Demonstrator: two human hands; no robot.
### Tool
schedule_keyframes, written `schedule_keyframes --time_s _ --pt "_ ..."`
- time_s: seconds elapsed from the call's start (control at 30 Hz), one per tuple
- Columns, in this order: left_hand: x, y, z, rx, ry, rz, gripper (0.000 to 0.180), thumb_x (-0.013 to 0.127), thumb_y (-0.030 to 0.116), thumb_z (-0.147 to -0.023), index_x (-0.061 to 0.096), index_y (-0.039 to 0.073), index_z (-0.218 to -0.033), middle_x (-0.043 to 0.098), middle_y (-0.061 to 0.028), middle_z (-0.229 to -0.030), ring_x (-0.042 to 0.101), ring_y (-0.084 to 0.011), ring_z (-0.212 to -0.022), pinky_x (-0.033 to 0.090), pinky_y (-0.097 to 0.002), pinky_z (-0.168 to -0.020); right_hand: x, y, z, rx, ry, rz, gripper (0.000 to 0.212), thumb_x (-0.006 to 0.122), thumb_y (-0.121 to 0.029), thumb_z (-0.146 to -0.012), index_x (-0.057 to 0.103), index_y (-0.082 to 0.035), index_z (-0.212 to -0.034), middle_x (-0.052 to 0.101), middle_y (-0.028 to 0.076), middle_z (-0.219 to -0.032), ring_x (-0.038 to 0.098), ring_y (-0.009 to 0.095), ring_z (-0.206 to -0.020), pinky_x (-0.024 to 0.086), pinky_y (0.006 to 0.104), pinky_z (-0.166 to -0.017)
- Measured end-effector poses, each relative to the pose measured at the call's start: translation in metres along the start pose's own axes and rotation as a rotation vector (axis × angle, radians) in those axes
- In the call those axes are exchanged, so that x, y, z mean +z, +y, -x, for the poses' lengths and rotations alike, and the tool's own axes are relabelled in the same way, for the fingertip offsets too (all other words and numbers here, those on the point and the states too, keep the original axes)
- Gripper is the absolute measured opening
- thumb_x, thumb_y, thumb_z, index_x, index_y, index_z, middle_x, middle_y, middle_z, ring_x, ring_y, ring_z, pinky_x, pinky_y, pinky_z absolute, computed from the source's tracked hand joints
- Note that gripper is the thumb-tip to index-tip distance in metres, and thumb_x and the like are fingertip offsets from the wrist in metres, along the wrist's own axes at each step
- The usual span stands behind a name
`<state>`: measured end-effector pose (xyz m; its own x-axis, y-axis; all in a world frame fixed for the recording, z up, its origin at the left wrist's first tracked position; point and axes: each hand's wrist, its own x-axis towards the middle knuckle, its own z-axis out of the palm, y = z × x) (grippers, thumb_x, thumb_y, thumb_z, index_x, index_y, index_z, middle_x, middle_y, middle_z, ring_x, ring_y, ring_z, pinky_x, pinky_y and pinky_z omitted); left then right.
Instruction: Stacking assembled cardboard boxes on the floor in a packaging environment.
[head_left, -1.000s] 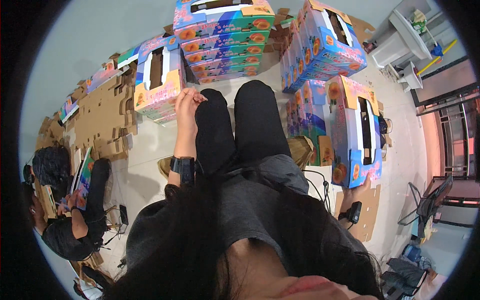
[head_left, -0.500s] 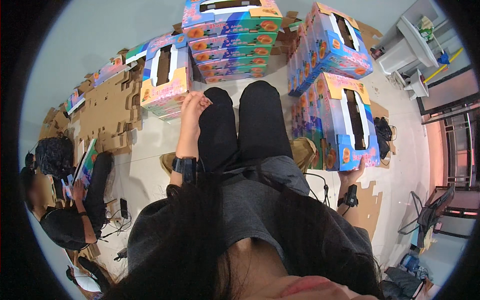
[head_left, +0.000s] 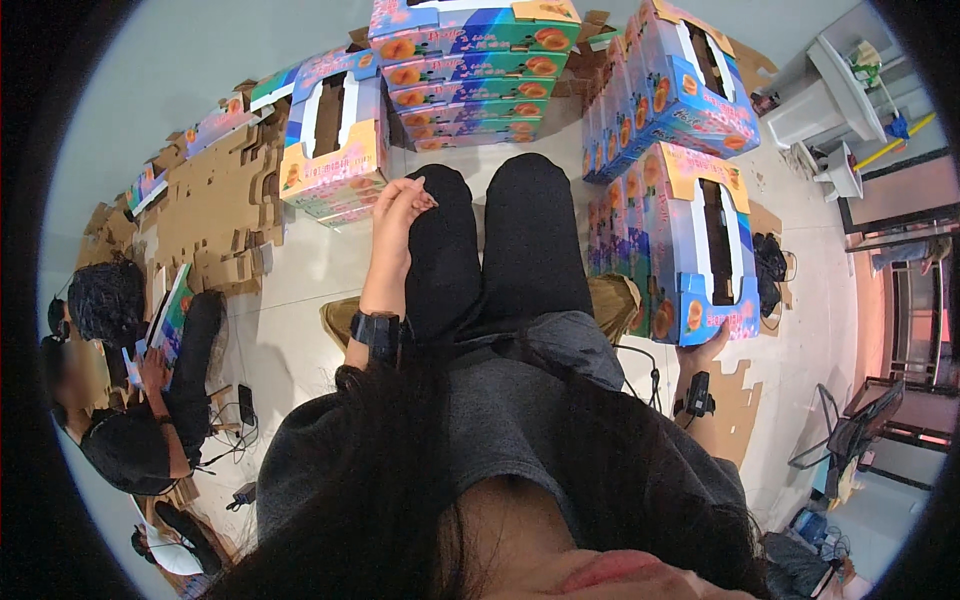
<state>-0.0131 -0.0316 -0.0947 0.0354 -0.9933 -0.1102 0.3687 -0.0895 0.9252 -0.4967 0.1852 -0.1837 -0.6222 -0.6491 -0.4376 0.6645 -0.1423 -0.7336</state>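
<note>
My left hand [head_left: 403, 204] hovers over my left knee, fingers curled in, and I see nothing between them. At the right, the near end of the top printed cardboard box [head_left: 694, 310] meets my right hand [head_left: 706, 346]. A thumb or finger shows against its face while the other fingers are partly hidden below. That blue, pink and orange box has fruit pictures and a long slot in its top, and more boxes are lined up under it. A similar slotted box [head_left: 330, 165] stands beyond my left hand.
A tall stack of printed boxes [head_left: 470, 68] stands ahead, another row [head_left: 712, 110] at the far right. Flattened brown cardboard [head_left: 205, 215] covers floor at the left. A seated co-worker [head_left: 130, 440] handles a printed piece [head_left: 172, 318] there. A folding chair [head_left: 850, 425] stands far right.
The view has shifted slightly, so the stack ahead sits a little higher in it. My left hand stays curled over the knee and my right hand remains at the box.
</note>
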Motion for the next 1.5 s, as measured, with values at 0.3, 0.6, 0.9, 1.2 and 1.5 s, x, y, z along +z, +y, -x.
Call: schedule_keyframes --time_s 0.3,0.6,0.9,1.2,1.5 --pt "-0.002 -0.008 -0.002 0.018 -0.002 -0.01 0.014 0.054 0.017 -0.09 0.055 0.009 -0.079 0.053 0.0003 -0.071 0.052 -0.0103 -0.07 0.044 -0.0266 -0.073 -0.002 0.005 -0.001 -0.012 0.119 0.062 0.058 0.038 -0.056 -0.085 0.048 -0.014 -0.122 0.054 0.005 -0.12 0.052 0.025 -0.109 0.044 0.041 -0.088" --pt "0.0 -0.004 0.001 0.018 -0.016 -0.041 0.013 0.054 0.017 -0.09 0.056 0.009 -0.079 0.052 0.001 -0.072 0.053 -0.0096 -0.071 0.044 -0.0261 -0.073 -0.001 0.004 0.0 0.002 0.086 0.048 0.059 0.041 -0.057 -0.083 0.047 -0.014 -0.123 0.053 0.005 -0.12 0.051 0.026 -0.11 0.042 0.0427 -0.091" --pt "-0.007 -0.009 -0.003 0.011 -0.008 -0.003 0.013 0.06 0.018 -0.086 0.056 0.008 -0.08 0.056 0.0002 -0.072 0.054 -0.0082 -0.07 0.041 -0.0219 -0.067 0.0 -0.063 0.005 -0.189 0.058 0.224 0.061 0.052 -0.048 -0.084 0.044 -0.005 -0.127 0.051 0.012 -0.123 0.05 0.028 -0.111 0.037 0.0434 -0.098" --pt "0.018 0.024 -0.01 0.14 -0.291 -0.09 0.02 0.063 0.017 -0.085 0.052 0.005 -0.097 0.056 -0.0017 -0.086 0.055 -0.0112 -0.083 0.043 -0.0256 -0.078 0.112 -0.186 0.099 -1.076 -0.177 0.984 0.067 0.065 -0.018 -0.079 0.033 0.0 -0.135 0.047 0.013 -0.128 0.048 0.024 -0.115 0.04 0.036 -0.094" --pt "0.099 0.079 0.023 0.937 -0.563 -0.703 0.101 0.082 0.034 -0.059 0.026 0.008 -0.138 0.034 -0.0168 -0.138 0.028 -0.0338 -0.131 0.024 -0.0442 -0.105 0.274 -0.152 0.213 -1.623 -0.847 1.733 0.081 0.081 -0.023 -0.049 0.051 -0.01 -0.122 0.05 0.022 -0.12 0.05 0.042 -0.108 0.039 0.0508 -0.093"
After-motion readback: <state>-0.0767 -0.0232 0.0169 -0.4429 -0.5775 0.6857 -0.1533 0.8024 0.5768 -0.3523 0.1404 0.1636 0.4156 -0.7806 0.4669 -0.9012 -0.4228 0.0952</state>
